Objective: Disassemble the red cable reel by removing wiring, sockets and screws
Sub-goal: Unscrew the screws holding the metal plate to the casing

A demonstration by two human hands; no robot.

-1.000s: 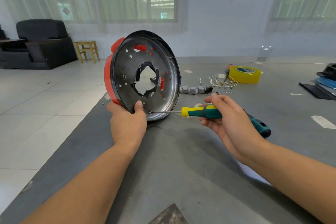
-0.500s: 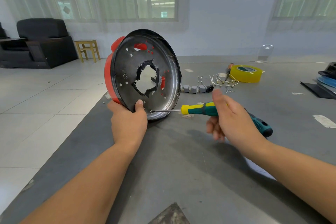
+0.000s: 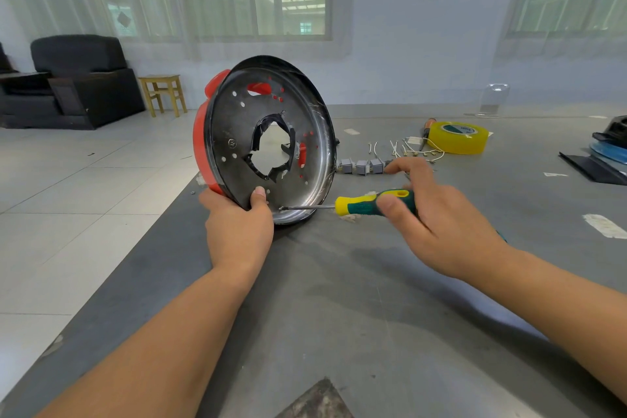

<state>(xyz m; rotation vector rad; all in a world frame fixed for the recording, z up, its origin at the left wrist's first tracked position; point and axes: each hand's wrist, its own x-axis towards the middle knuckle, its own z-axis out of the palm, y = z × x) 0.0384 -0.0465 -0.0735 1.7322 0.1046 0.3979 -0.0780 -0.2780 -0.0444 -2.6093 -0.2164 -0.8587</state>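
The red cable reel (image 3: pixel 268 136) stands on edge on the grey table (image 3: pixel 339 299), its dark metal disc with a ragged centre hole facing me. My left hand (image 3: pixel 239 224) grips its lower rim, thumb on the disc face. My right hand (image 3: pixel 431 214) holds the yellow-green screwdriver (image 3: pixel 369 205) by the handle between thumb and fingers. The shaft lies level and its tip meets the disc near the bottom edge, just right of my left thumb.
Behind the reel lie small grey socket parts (image 3: pixel 361 166), loose white wires (image 3: pixel 403 149), a roll of yellow tape (image 3: pixel 458 137) and another screwdriver (image 3: pixel 425 134). Dark and blue items (image 3: pixel 607 153) sit at the far right. The table's left edge drops to a tiled floor.
My right hand's fingers have shifted round the screwdriver handle, from a full grip to a thumb-and-fingertip hold. The reel and my left hand have stayed in place.
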